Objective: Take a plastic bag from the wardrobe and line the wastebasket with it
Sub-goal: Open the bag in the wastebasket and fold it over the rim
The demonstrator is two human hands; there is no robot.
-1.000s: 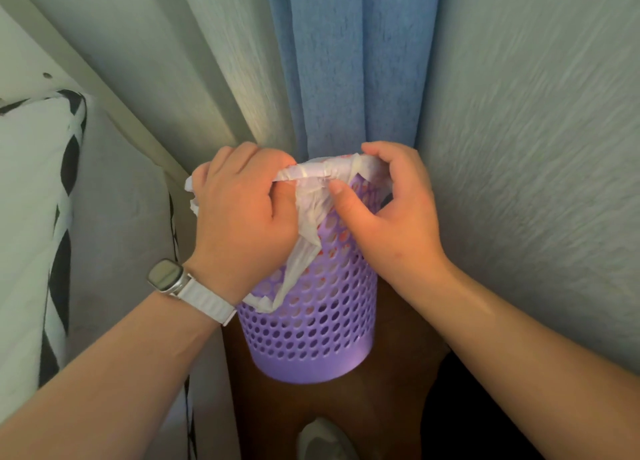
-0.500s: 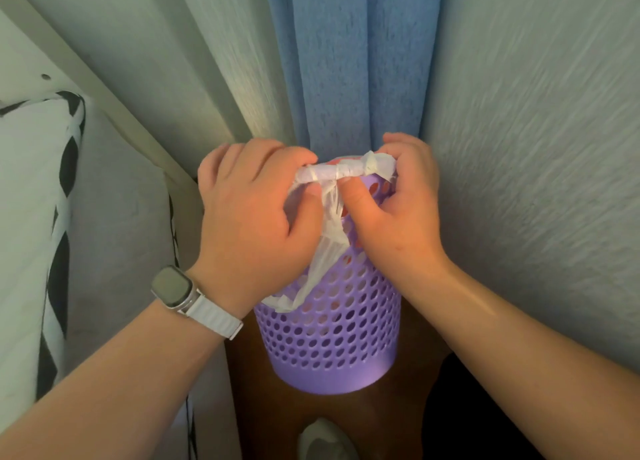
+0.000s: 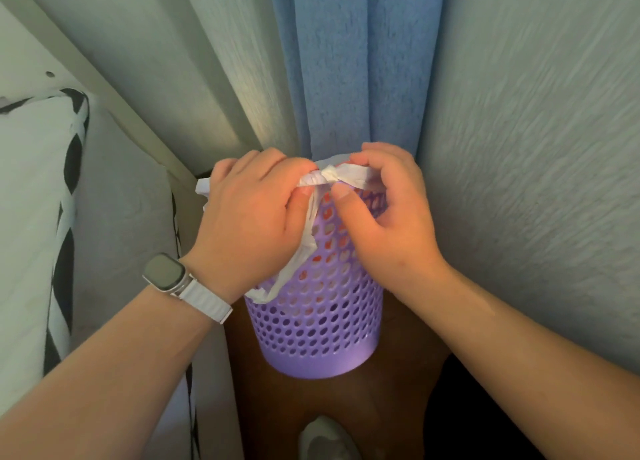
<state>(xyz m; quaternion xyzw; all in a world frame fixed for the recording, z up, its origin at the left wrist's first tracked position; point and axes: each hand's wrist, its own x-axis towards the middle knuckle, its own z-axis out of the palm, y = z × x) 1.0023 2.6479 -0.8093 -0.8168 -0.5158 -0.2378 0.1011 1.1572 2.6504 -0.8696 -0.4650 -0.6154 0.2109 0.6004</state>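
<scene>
At the centre of the view, the white plastic bag (image 3: 341,177) is folded over the near rim of the purple wastebasket (image 3: 318,324), its edge gathered into a tight twist with a loose tail hanging down toward seven o'clock across the perforated wall. The left hand (image 3: 252,224) pinches the twist from nine o'clock, thumb and fingers (image 3: 301,196) clamped on the film; the right hand (image 3: 388,213) meets it from three o'clock, its thumb and fingers closed on the same bunched edge. This looks like snugging the slack so the liner grips the rim, a late step in the lining.

Film this thin should be nearly weightless, limp and slippery, and likely to tear if yanked; the rolled, bunched edge is the sound place to hold, not the single-layer tail. The basket seems light too and may tip or slide on the dark floor (image 3: 346,407) under a hard pull.

A smartwatch (image 3: 164,272) sits on the left wrist. Behind, at twelve o'clock, hangs a blue curtain (image 3: 346,61); a patterned cushion (image 3: 38,217) lies at nine o'clock.
</scene>
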